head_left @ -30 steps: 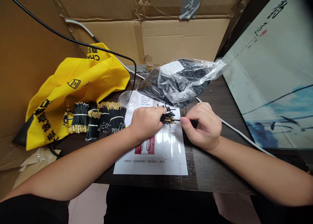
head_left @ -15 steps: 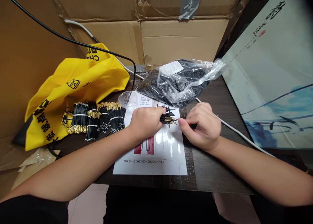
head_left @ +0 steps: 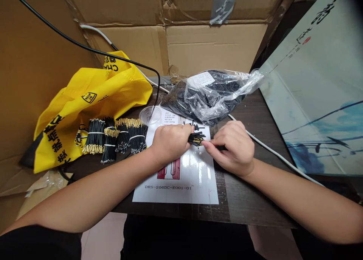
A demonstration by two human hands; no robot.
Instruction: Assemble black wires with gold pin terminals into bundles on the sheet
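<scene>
My left hand (head_left: 171, 142) is closed around a bundle of short black wires (head_left: 196, 139), which points to the right. Some of the wire ends show gold terminals; others look covered in black. At those ends, my right hand (head_left: 234, 148) pinches with thumb and forefinger, touching or nearly touching the tips. What lies in the pinch is too small to make out. Several loose black tube pieces (head_left: 195, 126) lie just behind the bundle on a printed sheet (head_left: 198, 184).
Tied bundles of black wires with gold ends (head_left: 110, 139) lie at left before a yellow bag (head_left: 93, 86). Behind the sheet are a clear plastic cup (head_left: 149, 115) and a plastic bag of black pieces (head_left: 210, 95). A white cable (head_left: 272, 152) crosses at right; cardboard boxes (head_left: 212, 44) stand behind.
My right hand's fingertips have moved slightly left, closer to the wire ends. My left hand keeps its grip on the bundle. The whole view has shifted a little.
</scene>
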